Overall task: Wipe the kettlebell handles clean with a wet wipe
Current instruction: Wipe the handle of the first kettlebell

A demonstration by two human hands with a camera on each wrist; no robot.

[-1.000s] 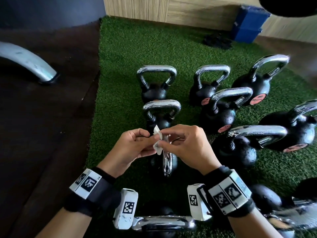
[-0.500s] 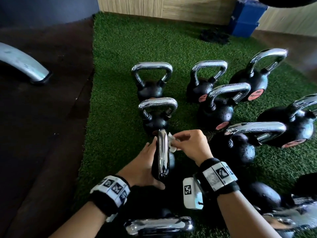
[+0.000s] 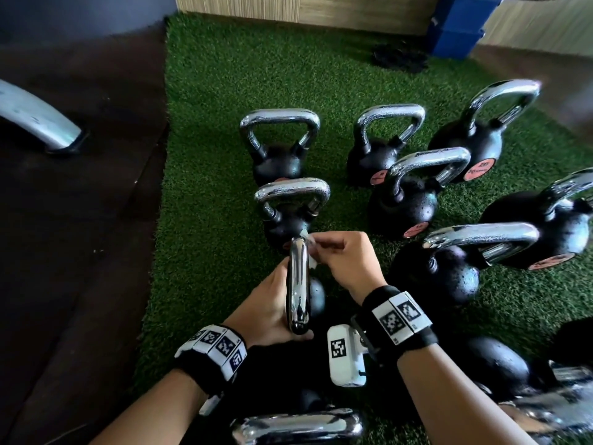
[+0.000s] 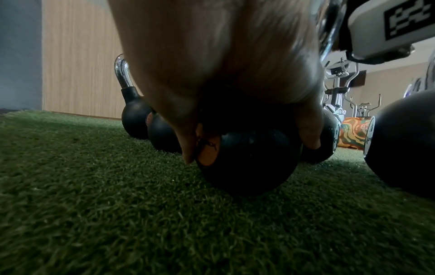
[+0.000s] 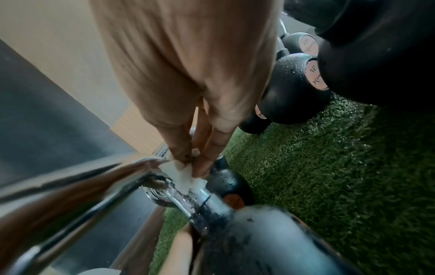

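A black kettlebell (image 3: 316, 298) with a chrome handle (image 3: 298, 284) stands on the turf just in front of me, its handle seen end-on. My left hand (image 3: 272, 303) grips it from the left, thumb hooked under the handle's near end. In the left wrist view the fingers (image 4: 308, 134) drape over the black ball (image 4: 247, 163). My right hand (image 3: 324, 252) pinches a small white wet wipe (image 3: 310, 255) against the handle's far end. The right wrist view shows the wipe (image 5: 180, 173) pressed where the chrome handle (image 5: 94, 186) bends down.
Several more chrome-handled kettlebells (image 3: 282, 149) stand close together on the green turf (image 3: 208, 220) ahead, right and at my feet. Dark rubber floor (image 3: 80, 220) with a silver curved bar (image 3: 35, 120) lies left. A blue box (image 3: 455, 30) sits by the wooden wall.
A second ago both hands held the wipe above the kettlebell. My left hand has dropped to grip the kettlebell, and my right hand has brought the wipe onto the handle's far end.
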